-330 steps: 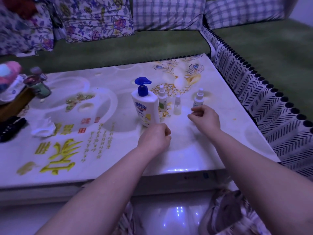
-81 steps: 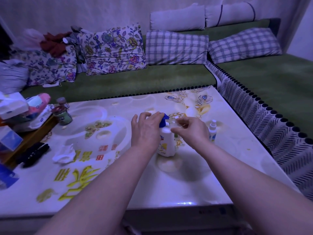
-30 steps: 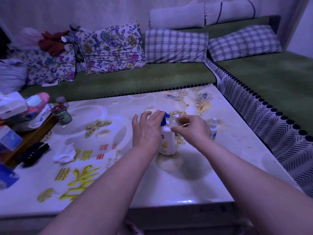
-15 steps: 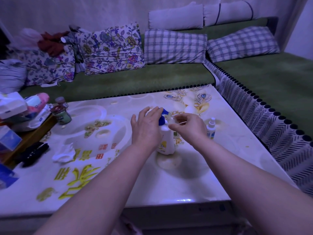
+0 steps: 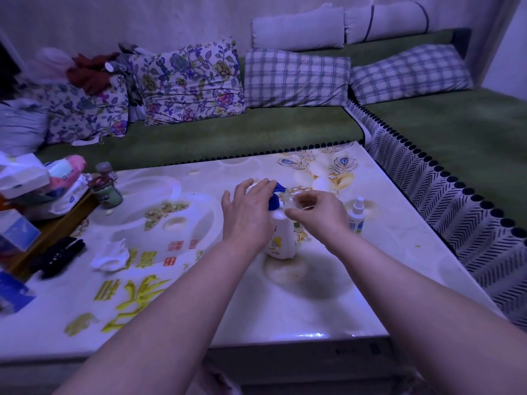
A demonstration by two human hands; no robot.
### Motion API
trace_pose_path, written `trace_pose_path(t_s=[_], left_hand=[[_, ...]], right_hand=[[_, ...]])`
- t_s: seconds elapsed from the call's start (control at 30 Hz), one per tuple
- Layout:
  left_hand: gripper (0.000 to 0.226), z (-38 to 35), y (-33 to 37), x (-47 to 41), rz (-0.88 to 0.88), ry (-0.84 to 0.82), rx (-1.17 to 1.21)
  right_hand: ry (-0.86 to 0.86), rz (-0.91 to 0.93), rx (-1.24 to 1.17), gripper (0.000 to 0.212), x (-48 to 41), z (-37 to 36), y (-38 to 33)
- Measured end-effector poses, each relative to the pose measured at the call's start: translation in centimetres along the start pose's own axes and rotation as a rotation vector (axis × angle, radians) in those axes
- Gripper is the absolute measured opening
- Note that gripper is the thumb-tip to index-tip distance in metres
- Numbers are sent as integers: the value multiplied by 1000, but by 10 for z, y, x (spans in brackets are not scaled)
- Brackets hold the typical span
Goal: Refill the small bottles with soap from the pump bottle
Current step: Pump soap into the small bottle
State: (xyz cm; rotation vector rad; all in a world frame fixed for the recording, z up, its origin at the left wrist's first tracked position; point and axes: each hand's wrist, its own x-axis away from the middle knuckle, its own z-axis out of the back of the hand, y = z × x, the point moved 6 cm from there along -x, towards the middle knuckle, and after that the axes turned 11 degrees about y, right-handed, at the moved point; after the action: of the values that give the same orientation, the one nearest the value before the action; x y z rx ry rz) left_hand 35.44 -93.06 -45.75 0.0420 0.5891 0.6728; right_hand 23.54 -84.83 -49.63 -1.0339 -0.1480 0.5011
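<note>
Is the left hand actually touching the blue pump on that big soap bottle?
Touching. The head view shows the left hand lying across the top of the blue pump, partly covering it, with no gap between them.

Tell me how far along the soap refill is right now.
Done: nothing I can confirm; no fill level is readable. In hand: the left hand lies flat on the blue head of the pump bottle, and the right hand pinches a small clear bottle at the spout. Left: the spray bottle stands capped on the table beside the right hand; any other small bottle is hidden.
</note>
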Motion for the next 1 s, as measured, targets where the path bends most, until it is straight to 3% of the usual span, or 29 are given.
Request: trace_pose_path(t_s=[1.0], left_hand=[[67, 1, 1, -1, -15, -9, -60]], right_hand=[[32, -23, 6, 34, -1, 0, 0]])
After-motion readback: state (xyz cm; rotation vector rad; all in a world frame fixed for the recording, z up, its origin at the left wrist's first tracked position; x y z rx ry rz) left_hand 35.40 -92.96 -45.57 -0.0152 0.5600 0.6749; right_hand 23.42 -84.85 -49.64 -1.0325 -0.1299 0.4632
